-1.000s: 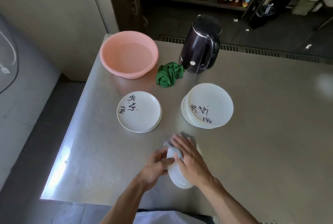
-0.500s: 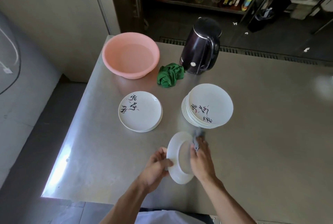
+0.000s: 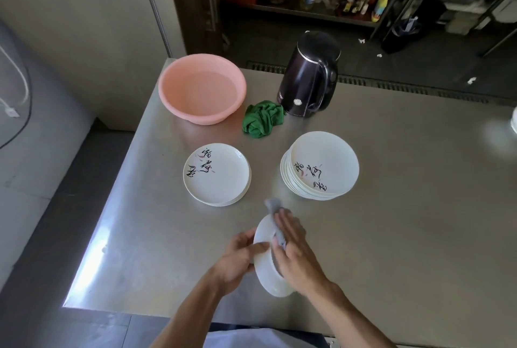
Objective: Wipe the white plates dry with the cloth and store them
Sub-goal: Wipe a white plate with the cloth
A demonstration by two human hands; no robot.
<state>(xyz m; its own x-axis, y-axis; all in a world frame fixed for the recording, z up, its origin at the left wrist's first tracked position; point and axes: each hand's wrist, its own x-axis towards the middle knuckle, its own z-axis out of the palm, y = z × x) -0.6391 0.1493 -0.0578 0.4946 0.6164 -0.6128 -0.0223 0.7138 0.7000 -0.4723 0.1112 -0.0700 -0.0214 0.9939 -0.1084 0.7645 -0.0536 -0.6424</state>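
Fingers, left hand: the left hand has its fingers curled round the left rim of a round, plain white plate, thumb laid on its face.
Fingers, right hand: the right hand keeps its fingers fairly straight, pressing a crumpled grey cloth against the plate. The thumb is hidden.
Plate position: in the air over the near part of the brushed steel table, in front of a low left stack of white plates with black brush lettering and a taller right stack of the same plates.
Risk, left side: only one rim is gripped, so a wet plate could likely slip out under a hard wipe.
Risk, right side: the taller stack sits askew; a careless placement could probably shift it.
Facing: the plate stands nearly on edge, its top rim leaning away. Which face meets the cloth cannot be told.
Long axis: none, being round; its outline appears as a narrow oval running far to near.
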